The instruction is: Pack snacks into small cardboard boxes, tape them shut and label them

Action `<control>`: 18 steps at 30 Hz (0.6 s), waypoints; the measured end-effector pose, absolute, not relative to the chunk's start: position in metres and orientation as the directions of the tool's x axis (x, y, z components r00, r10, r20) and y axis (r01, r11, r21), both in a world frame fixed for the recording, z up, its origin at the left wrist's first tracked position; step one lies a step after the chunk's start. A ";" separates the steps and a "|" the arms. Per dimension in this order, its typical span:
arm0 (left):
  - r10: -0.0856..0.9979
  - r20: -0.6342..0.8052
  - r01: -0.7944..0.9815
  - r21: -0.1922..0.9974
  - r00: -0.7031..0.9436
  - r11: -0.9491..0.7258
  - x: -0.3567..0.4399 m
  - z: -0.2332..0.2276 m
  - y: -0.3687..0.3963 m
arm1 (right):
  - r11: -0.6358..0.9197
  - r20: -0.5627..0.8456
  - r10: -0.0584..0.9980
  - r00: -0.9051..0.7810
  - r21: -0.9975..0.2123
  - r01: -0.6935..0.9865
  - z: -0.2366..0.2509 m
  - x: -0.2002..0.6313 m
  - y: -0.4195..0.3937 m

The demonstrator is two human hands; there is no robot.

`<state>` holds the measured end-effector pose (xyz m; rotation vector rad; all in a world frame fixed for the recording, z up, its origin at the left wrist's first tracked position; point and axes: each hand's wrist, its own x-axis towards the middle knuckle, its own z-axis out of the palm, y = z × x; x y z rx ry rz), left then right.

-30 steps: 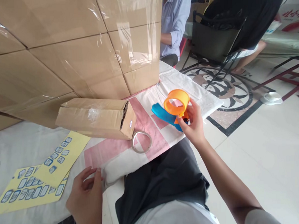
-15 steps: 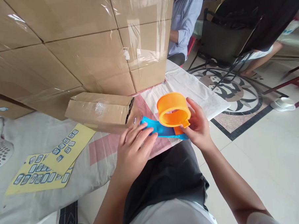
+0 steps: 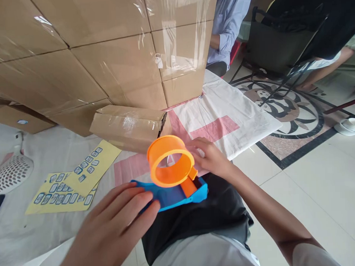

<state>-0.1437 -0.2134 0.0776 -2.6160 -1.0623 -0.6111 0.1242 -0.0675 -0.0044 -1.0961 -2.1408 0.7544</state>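
My left hand [image 3: 122,214] grips the left end of a blue plastic trough-shaped piece [image 3: 171,196], its fingers over the top and the thumb hidden. Joined to that piece by an orange block [image 3: 188,186] is a wide orange plastic ring [image 3: 172,179] with a small tab on its rim. The two-coloured object is held above my lap, at the table's front edge. Just behind the ring's right side is my right hand [image 3: 210,157], fingers stretched out and their tips partly hidden. Whether it touches the ring I cannot tell.
Taped cardboard boxes [image 3: 115,65] are stacked at the back. A long carton [image 3: 127,125] lies before them on the cloth-covered table [image 3: 247,118]. Yellow label sheets [image 3: 99,164] and a white perforated object [image 3: 13,173] lie left. Beyond are a seated person [image 3: 231,24] and a chair [image 3: 285,46].
The blue and orange object has moved left and closer to me, tilting somewhat. My left hand has come back with it. My right hand has let go of the ring's tab and moved behind it.
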 end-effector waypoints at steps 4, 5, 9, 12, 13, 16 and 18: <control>0.601 0.364 0.675 -0.113 0.711 -0.729 -0.168 0.110 -0.224 | 0.435 -0.014 0.887 -0.462 -0.314 0.844 -0.003 0.083 -0.065; 0.601 0.358 0.676 -0.130 0.714 -0.725 -0.168 0.115 -0.223 | 0.401 -0.046 0.903 -0.426 -0.263 0.878 -0.002 0.079 -0.064; 0.614 0.334 0.685 -0.160 0.715 -0.711 -0.163 0.125 -0.213 | 0.301 0.021 0.951 -0.308 -0.294 0.907 0.002 0.099 -0.048; 0.636 0.308 0.697 -0.152 0.707 -0.701 -0.162 0.120 -0.206 | 0.359 0.217 0.931 -0.292 -0.410 0.839 0.009 0.140 -0.031; 0.645 0.301 0.702 -0.148 0.703 -0.696 -0.162 0.116 -0.203 | 0.404 0.297 0.908 -0.296 -0.431 0.807 0.013 0.153 -0.027; 0.659 0.279 0.708 -0.141 0.699 -0.691 -0.160 0.105 -0.195 | 0.535 0.500 0.809 -0.310 -0.408 0.739 0.032 0.187 -0.023; 0.670 0.256 0.712 -0.138 0.697 -0.688 -0.156 0.100 -0.189 | 0.604 0.580 0.740 -0.341 -0.349 0.717 0.049 0.204 -0.025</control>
